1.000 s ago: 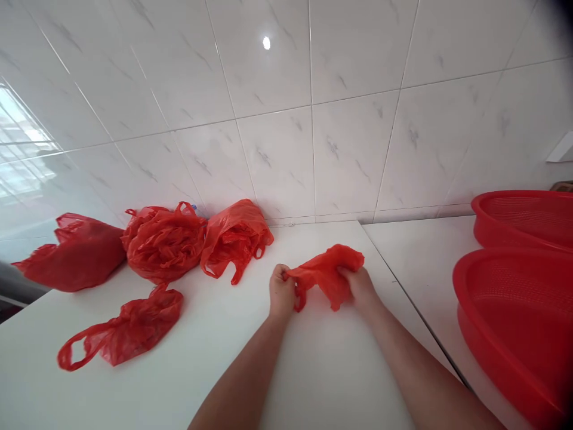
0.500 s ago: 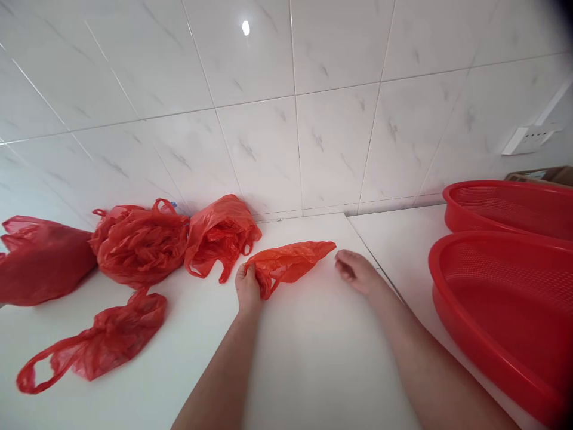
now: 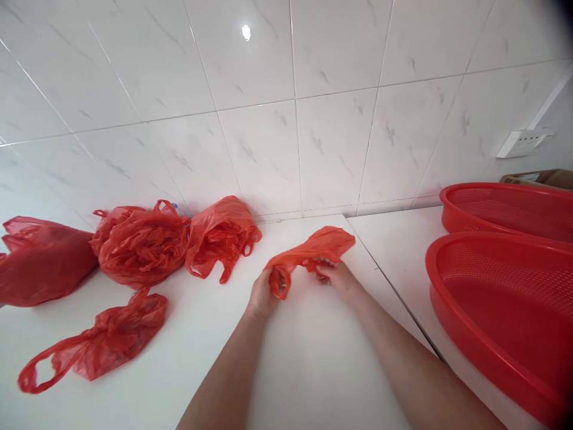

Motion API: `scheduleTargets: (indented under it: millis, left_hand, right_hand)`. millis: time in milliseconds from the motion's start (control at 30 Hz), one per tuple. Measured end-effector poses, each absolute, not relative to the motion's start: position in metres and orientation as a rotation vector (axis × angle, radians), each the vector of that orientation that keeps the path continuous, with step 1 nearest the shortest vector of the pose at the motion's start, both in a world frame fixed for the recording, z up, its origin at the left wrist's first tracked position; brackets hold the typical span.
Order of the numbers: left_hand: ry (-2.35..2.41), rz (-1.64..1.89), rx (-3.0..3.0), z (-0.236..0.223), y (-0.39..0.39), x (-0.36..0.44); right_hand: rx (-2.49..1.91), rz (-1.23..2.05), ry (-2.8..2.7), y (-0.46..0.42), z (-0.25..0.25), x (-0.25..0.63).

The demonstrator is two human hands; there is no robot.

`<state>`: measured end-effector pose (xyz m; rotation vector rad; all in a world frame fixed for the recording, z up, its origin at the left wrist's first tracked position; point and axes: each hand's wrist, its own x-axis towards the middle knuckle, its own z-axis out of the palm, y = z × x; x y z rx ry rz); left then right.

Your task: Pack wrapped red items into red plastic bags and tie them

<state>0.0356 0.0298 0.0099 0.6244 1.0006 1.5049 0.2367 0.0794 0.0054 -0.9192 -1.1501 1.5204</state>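
A thin red plastic bag (image 3: 324, 240) is held between my two hands over the white tabletop, its far end puffed out to the right. My left hand (image 3: 263, 295) is closed around the gathered handle end, where a loop hangs down by the fingers. At the bag's lower right edge, my right hand (image 3: 339, 278) has curled fingers gripping the plastic; some fingertips are covered by it. Left of my left hand lies a crumpled red bag (image 3: 226, 224) with its handles loose.
A large bundle of red plastic bags (image 3: 141, 248) and a full-looking red bag (image 3: 42, 263) stand along the tiled wall. Nearer lies a twisted red bag (image 3: 119, 334). Two red plastic baskets (image 3: 452, 310) are at right, below a wall socket (image 3: 523, 143).
My right hand has moved left from beside the bag's tip and taken hold of its lower edge. My left hand has shifted slightly right, and the bag's right end has risen and puffed out.
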Motion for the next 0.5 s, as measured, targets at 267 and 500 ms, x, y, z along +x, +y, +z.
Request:
scheduleTargets:
  millis: [267,500]
  left_hand:
    - [1.264,1.906,0.576,0.007,0.040,-0.018]
    - [1.766,1.922,1.632,0.015,0.028,0.025]
  right_hand:
    - [-0.957,1.214,-0.657,0.111,-0.002,0.287]
    - [-0.979,1.342,-0.873,0.100,0.003,0.277]
